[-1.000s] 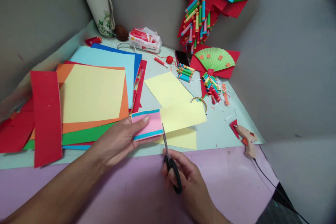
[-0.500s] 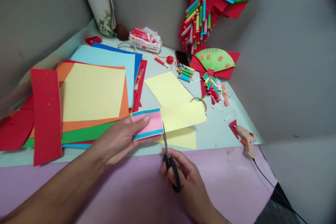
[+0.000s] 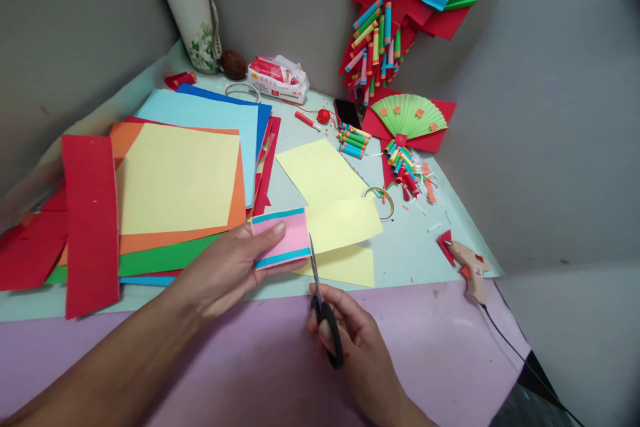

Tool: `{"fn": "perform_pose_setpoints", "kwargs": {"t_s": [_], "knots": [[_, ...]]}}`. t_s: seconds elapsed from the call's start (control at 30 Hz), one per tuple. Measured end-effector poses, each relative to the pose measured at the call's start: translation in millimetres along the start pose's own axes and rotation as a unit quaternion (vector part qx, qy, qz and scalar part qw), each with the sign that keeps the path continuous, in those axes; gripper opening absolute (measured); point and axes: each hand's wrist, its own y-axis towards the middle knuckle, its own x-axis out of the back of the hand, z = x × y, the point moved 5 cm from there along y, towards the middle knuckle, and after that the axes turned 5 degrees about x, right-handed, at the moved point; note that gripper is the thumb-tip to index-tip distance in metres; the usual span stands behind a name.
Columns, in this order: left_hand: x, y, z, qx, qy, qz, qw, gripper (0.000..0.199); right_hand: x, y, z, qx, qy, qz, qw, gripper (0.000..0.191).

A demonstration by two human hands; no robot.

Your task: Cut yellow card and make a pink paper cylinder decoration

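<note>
My left hand (image 3: 235,263) grips a pink paper piece (image 3: 294,232) with blue strips along its upper and lower edges, thumb on top and fingers beneath. A yellow paper strip (image 3: 345,223) extends rightward from behind the pink piece's right edge. In my right hand (image 3: 367,340) is a pair of scissors (image 3: 327,323) with black handles. Their blades point up along the pink piece's right edge, against the yellow strip; the blades look nearly closed. Two more yellow sheets lie below, one sheet (image 3: 320,170) farther back and one (image 3: 350,267) nearer.
Stacked coloured paper (image 3: 180,180) covers the left side. A glue gun (image 3: 473,270) with a cord lies at right. Behind are a roll of tape (image 3: 390,210), small paper rolls (image 3: 354,140), a fan decoration (image 3: 410,113), a tissue pack (image 3: 277,80) and a lidded cup (image 3: 193,20).
The yellow strip's free right end has shifted a little to the left. Both hands and the scissors hold almost the same place; the whole view has moved slightly.
</note>
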Motion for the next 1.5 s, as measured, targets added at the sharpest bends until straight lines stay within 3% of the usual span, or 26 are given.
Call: {"fn": "perform_pose_setpoints", "kwargs": {"t_s": [0.87,1.5], "knots": [[2.2,-0.3,0.3,-0.010,0.001,-0.011,1.000,0.035,1.4,2.8,-5.6,0.018,0.012,0.005,1.000,0.045],[-0.3,1.3,4.0,-0.002,0.004,-0.006,1.000,0.029,-1.8,5.0,-0.4,0.006,-0.022,-0.001,1.000,0.043]]}}
